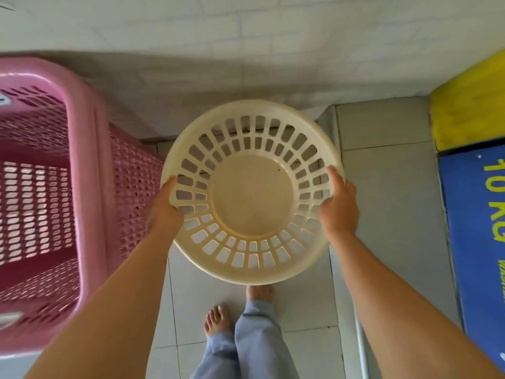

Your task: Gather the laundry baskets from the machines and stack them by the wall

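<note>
A round cream laundry basket (251, 195) with slotted sides hangs in the air in front of me, above the tiled floor and close to the white wall (246, 45). My left hand (165, 212) grips its left rim and my right hand (340, 206) grips its right rim, thumbs inside. The basket is empty and its opening faces me. A tall pink perforated basket (90, 170) stands to the left by the wall, its rim doubled as if two are nested.
A blue panel (475, 228) with yellow "10 KG" lettering and a yellow block above it stands at the right. A white pole (360, 343) lies along the floor beside it. My bare feet and grey trousers are below the basket.
</note>
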